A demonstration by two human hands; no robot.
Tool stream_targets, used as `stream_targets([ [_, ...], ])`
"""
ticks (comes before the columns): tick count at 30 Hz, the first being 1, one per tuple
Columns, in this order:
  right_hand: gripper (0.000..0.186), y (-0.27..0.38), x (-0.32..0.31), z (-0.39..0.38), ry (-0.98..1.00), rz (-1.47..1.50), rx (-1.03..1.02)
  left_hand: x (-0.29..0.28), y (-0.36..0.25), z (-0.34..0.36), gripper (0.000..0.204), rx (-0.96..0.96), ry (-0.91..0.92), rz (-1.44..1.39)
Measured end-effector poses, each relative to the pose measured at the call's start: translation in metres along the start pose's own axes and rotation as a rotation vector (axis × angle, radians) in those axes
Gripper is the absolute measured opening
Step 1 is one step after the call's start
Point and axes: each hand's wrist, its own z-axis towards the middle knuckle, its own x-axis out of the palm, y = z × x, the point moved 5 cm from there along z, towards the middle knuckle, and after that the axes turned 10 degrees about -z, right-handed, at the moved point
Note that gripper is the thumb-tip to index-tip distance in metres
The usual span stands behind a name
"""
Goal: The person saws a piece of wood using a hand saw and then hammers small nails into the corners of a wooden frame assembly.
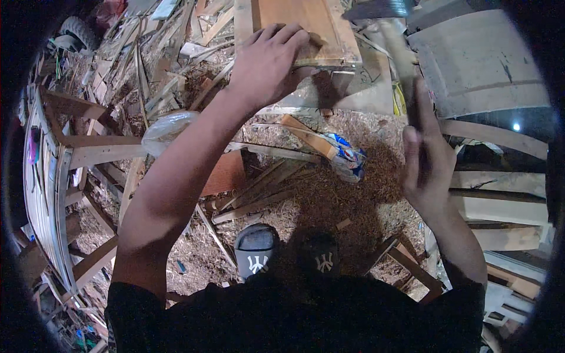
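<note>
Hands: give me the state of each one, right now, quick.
Left hand: open, palm pressed flat on the near end of the wooden board.
Right hand: closed around the handle of a hammer, head raised.

The left hand presses on a wooden board while the right hand grips a hammer above sawdust.

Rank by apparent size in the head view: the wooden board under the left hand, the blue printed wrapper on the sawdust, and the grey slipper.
1. wooden board, largest, though partly cut off by the frame's top edge.
2. blue printed wrapper and grey slipper look roughly alike; the slipper sits partly hidden at the lower edge, so no ranking between them.
</note>
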Motion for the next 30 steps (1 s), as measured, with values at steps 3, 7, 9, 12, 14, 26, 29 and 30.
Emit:
stream_targets([
  [3,0.065,-0.005,0.005,0.011,0.371,-0.004,0.317,0.0,0.0,0.0,0.056,-0.001,0.0,-0.001],
  [7,0.057,-0.013,0.005,-0.005,0.303,0.058,0.155,0.0,-0.002,0.004,0.055,-0.003,-0.022,-0.002],
  [9,0.061,0.002,-0.007,0.001,-0.052,0.087,-0.031,0.002,-0.005,0.004,0.055,-0.002,-0.011,-0.003],
  [12,0.057,-0.008,0.014,-0.002,0.742,0.075,0.68,-0.001,0.0,-0.003,0.055,-0.028,0.018,0.023],
  [14,0.058,-0.029,0.03,-0.022,0.639,0.037,0.521,0.0,-0.003,0.001,0.056,-0.042,0.014,0.018],
  [26,0.054,-0.081,0.157,0.002,-0.075,0.945,0.815,0.003,0.001,0.003,0.063,-0.026,0.026,0.049],
  [29,0.04,-0.081,0.188,0.004,-0.168,1.235,0.852,0.001,-0.001,0.004,0.064,-0.02,0.025,0.028],
  [30,0.034,-0.083,0.194,0.004,-0.202,1.32,0.824,-0.001,-0.003,0.005,0.065,-0.01,0.017,0.007],
])
